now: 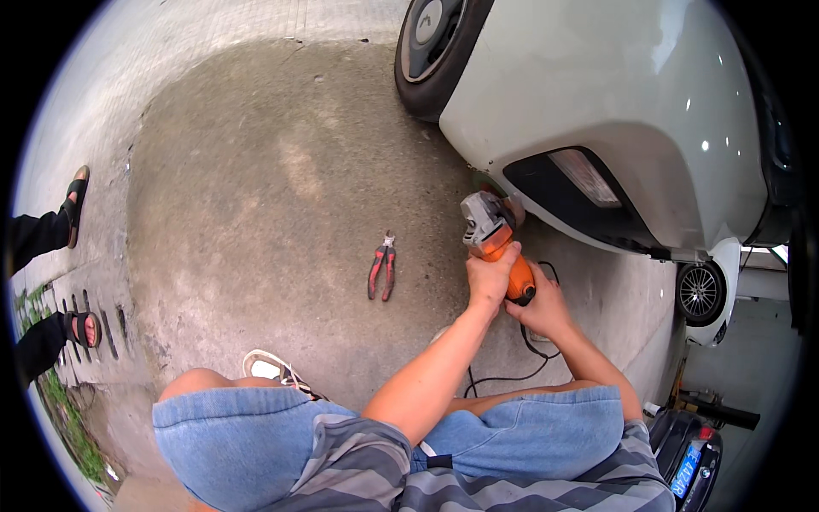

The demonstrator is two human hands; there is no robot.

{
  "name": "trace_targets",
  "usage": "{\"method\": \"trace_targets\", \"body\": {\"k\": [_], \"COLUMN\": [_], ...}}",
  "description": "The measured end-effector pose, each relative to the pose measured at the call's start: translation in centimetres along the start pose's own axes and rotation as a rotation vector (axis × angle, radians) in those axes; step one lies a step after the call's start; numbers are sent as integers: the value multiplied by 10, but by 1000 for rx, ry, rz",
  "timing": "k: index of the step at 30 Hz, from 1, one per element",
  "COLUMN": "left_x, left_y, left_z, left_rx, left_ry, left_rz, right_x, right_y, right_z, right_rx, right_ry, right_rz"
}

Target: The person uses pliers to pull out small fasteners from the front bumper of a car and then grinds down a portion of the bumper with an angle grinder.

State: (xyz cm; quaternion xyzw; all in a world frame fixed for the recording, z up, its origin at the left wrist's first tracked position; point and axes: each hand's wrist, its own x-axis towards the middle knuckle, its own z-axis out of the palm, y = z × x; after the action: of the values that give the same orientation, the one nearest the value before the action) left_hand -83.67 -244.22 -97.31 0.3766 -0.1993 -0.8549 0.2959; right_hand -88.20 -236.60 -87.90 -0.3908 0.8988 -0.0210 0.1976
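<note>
I hold an orange angle grinder (512, 275) with a silver head in both hands, low beside the lower edge of a white car's bumper (597, 102). My left hand (486, 282) is closed round the front of its orange body. My right hand (543, 307) grips the rear end, where a black cord (516, 380) trails onto the concrete. The disc end is at the bumper's bottom edge, partly hidden by the tool's head. Red-and-black pliers (382, 269) lie on the ground to the left of my hands.
A front tyre (433, 60) stands above. Another person's sandalled feet (84, 328) are at the far left, by a drain grate (119, 320) and weeds. A second white car (704, 290) and a dark car (687, 452) are at the right. My knees frame the bottom.
</note>
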Motion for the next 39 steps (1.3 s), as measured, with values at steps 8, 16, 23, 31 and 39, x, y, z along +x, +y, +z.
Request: {"method": "trace_targets", "body": {"k": [8,16,23,31,39], "left_x": [1,-1,-4,-6,-12], "left_y": [7,3,16,12,9], "left_z": [-4,-11,-12,-13,-12], "left_rx": [-40,33,93,-6,114], "left_ry": [-24,6,-7,-28,22], "left_rz": [22,49,38,25,48], "right_x": [3,-4,-7,-9,-16], "right_y": [-3,-5,-14,-18,-14], "right_z": [6,12,11,8,8], "right_rx": [30,15,9,44,55], "right_ry": [12,9,18,-2,4], "right_rz": [-12,-6,7,36,12]}}
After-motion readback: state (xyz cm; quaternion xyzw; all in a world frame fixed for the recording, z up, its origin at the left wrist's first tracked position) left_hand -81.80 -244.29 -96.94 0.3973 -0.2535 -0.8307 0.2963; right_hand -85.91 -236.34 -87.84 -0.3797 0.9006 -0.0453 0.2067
